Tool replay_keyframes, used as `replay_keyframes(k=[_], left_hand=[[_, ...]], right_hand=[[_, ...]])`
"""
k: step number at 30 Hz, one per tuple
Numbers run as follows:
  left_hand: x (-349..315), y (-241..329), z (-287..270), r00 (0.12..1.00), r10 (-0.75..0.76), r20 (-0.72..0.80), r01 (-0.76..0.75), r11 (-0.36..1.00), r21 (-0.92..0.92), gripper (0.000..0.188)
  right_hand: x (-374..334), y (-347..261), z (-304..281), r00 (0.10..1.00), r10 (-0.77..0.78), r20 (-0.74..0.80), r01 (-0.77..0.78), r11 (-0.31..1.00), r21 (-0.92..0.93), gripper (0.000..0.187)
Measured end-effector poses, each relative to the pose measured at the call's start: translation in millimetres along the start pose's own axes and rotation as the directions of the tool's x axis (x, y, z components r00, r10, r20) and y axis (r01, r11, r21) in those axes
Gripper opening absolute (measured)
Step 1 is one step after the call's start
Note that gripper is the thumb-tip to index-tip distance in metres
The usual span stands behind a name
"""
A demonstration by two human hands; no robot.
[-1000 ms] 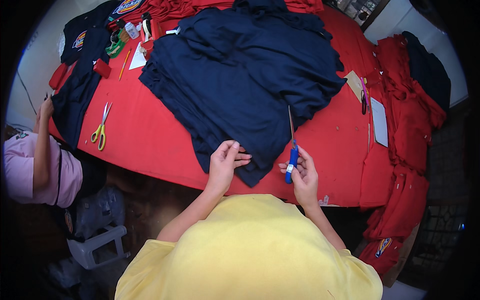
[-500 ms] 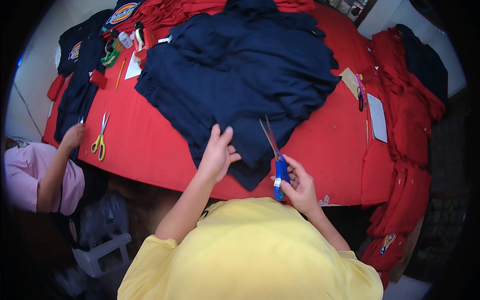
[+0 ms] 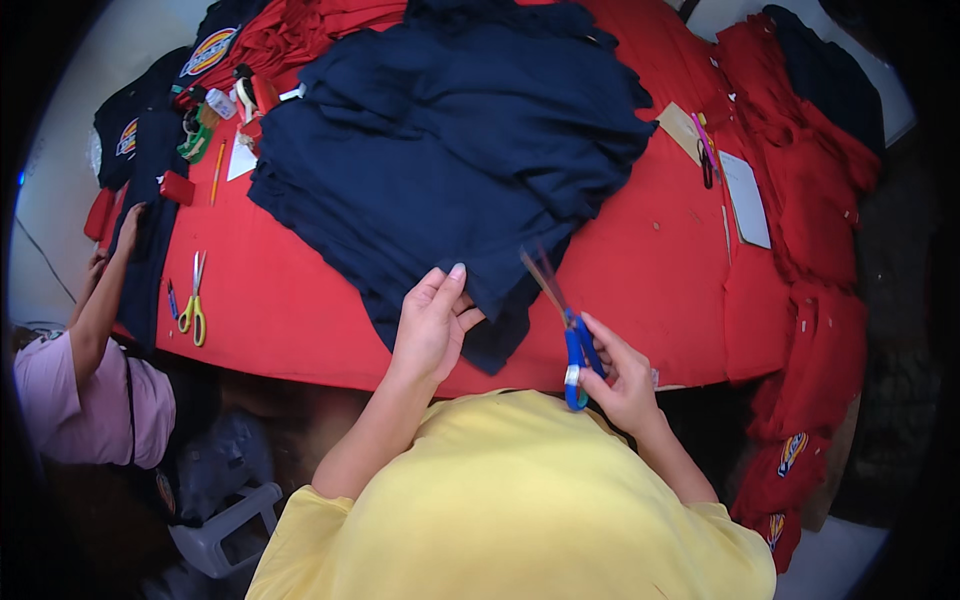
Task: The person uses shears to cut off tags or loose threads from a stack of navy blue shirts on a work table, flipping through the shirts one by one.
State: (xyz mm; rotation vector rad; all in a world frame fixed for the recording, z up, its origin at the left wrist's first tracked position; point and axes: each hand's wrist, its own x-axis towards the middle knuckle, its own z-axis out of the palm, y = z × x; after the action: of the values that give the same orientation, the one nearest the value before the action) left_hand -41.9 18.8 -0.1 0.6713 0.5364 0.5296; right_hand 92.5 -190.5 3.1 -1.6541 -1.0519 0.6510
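Observation:
A heap of dark navy fabric pieces (image 3: 450, 150) lies spread over the red-covered table. At its near corner, my left hand (image 3: 435, 325) pinches the cloth edge between thumb and forefinger, the other fingers curled below. To the right of that corner, my right hand (image 3: 618, 375) grips a pair of scissors (image 3: 578, 355) by its blue handles. The blades point up and away from me, slightly apart. They look blurred and stand just beside the fabric, and I cannot tell whether they touch it.
Yellow-handled scissors (image 3: 193, 308) and an orange pencil (image 3: 217, 170) lie to the left. A co-worker in a pink top (image 3: 105, 395) reaches over dark cloth there. On the right are a white notepad (image 3: 745, 200) and stacked red garments (image 3: 815, 220). A grey plastic stool (image 3: 225, 530) stands lower left.
My left thumb and forefinger have closed on the fabric edge. The scissors in my right hand moved slightly right and nearer me. The co-worker's hand reached farther up the dark cloth.

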Motion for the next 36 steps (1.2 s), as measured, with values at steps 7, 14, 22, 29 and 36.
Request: replay_keyframes(k=[7,14,22,29,36], left_hand=[[-6.6,1.8,9.0,0.998,0.064,0.018,-0.064,0.998,0.029,0.017],[-15.5,-6.6,20.2,0.992,0.121,-0.028,-0.118,0.989,0.085,0.022],[-14.5,-10.1,21.0,0.986,0.166,-0.027,-0.164,0.984,0.074,0.022],[-13.6,-10.0,21.7,0.988,0.152,-0.038,-0.148,0.985,0.086,0.023],[-13.1,-9.1,20.4,0.989,0.145,-0.034,-0.142,0.986,0.087,0.027]], right_hand=[[-3.5,5.8,4.0,0.973,-0.218,0.071,0.228,0.895,-0.384,0.062],[5.8,3.9,13.6,0.964,-0.263,0.050,0.265,0.917,-0.296,0.061],[8.3,3.3,14.3,0.972,-0.222,0.076,0.234,0.944,-0.230,0.060],[8.1,1.0,11.0,0.979,-0.186,0.087,0.199,0.966,-0.167,0.056],[4.8,8.2,11.9,0.984,-0.158,0.078,0.168,0.976,-0.136,0.054]])
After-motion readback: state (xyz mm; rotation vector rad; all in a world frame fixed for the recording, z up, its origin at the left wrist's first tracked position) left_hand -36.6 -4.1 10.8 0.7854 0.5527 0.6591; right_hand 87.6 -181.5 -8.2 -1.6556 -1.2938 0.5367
